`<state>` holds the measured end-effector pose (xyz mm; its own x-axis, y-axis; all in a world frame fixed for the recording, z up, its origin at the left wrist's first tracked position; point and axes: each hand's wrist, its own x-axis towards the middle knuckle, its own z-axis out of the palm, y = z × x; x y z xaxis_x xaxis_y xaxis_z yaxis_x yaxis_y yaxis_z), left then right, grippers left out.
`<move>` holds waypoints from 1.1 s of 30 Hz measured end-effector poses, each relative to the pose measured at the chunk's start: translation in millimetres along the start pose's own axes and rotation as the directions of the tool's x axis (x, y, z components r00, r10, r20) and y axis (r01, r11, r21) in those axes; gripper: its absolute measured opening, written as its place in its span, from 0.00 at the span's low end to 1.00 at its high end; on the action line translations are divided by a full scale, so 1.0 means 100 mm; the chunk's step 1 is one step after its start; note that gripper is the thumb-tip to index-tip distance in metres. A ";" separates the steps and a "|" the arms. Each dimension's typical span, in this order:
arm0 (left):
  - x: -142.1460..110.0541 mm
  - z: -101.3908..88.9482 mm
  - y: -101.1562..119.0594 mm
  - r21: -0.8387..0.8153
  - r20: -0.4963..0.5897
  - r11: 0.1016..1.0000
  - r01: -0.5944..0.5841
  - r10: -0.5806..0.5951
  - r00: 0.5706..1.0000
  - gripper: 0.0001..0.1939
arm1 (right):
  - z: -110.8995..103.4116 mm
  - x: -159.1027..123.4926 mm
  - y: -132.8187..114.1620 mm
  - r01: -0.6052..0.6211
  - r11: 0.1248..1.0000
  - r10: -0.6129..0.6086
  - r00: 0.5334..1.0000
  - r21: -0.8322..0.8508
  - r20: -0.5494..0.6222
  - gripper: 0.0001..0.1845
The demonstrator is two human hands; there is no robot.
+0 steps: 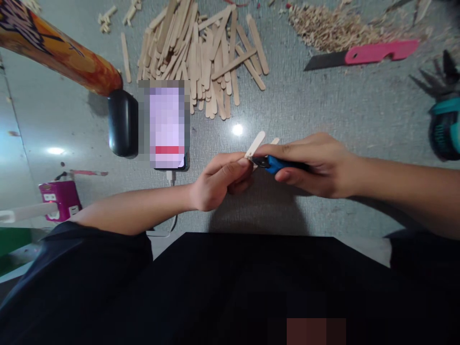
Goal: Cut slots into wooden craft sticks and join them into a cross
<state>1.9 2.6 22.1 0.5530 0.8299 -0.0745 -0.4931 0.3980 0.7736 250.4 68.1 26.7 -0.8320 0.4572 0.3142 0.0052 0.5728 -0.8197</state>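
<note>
My left hand [224,178] pinches a pale wooden craft stick [256,143], which slants up and to the right from between thumb and fingers. My right hand [314,165] is wrapped round blue-handled pliers [273,164]. Their dark jaws meet the stick's lower end, right at my left thumb tip. Whether the jaws are fully closed is too small to tell. Another pale stick end [275,141] shows behind my right index finger; what holds it is hidden. Beyond both hands lies a large heap of craft sticks [204,57].
A phone [167,124] with a charging cable lies left of the heap, beside a black case [122,123] and an orange canister [72,52]. A pink-handled blade [381,51] lies near wood shavings [334,28]. Teal-handled tools [445,124] stand far right; a purple power socket [61,199] sits left.
</note>
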 end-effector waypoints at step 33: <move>0.01 -0.05 0.07 -0.106 -0.007 0.976 0.189 -0.191 0.982 0.30 | -0.06 0.01 0.01 -0.106 0.990 0.105 0.994 0.091 0.019 0.23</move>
<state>-4.6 8.0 24.1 0.6323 0.7413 -0.2251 -0.4477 0.5868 0.6747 252.7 73.4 28.8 -0.8372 0.5017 0.2178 0.0427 0.4569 -0.8885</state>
